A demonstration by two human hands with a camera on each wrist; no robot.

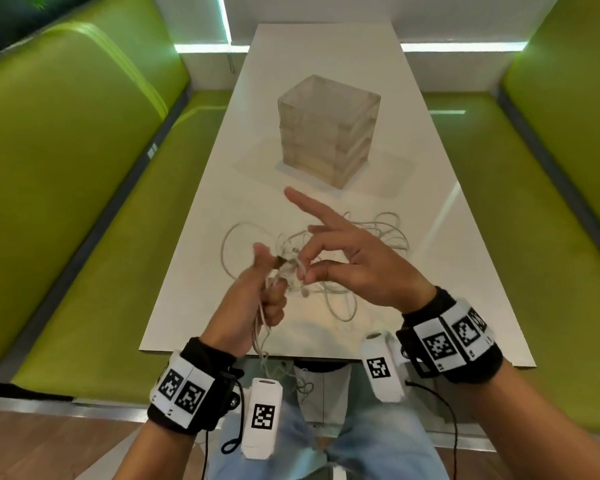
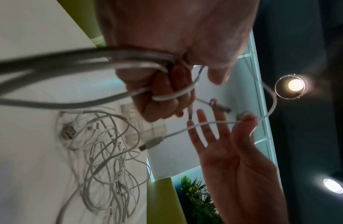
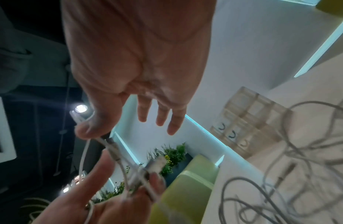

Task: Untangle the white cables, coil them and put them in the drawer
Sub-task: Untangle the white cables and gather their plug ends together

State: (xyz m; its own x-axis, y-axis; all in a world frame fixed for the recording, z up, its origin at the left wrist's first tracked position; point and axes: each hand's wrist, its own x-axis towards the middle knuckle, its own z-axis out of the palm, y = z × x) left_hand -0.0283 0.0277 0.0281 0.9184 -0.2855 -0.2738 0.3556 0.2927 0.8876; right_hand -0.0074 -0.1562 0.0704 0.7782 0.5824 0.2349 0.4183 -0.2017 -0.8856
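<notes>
A booth-style seating nook, as in an office lounge or café: a long white table [image 1: 343,64] runs between two padded lime-green benches, left [image 1: 66,168] and right [image 1: 561,150]. Light strips [image 1: 461,47] glow along the far white wall, round spotlights [image 2: 295,85] shine overhead, and green plants [image 3: 172,153] stand beyond.

You've got no readable words, brand names or numbers anywhere in these views. The only signs on show are the black-and-white square code markers: two on your left wristband [image 1: 181,393], more on your right wristband [image 1: 452,339], and one on each white camera pod [image 1: 262,415] hanging under your wrists. Tiny dark characters sit at the marker corners, too small to make out. The drawer unit [image 1: 328,129] carries no label you can read.
</notes>
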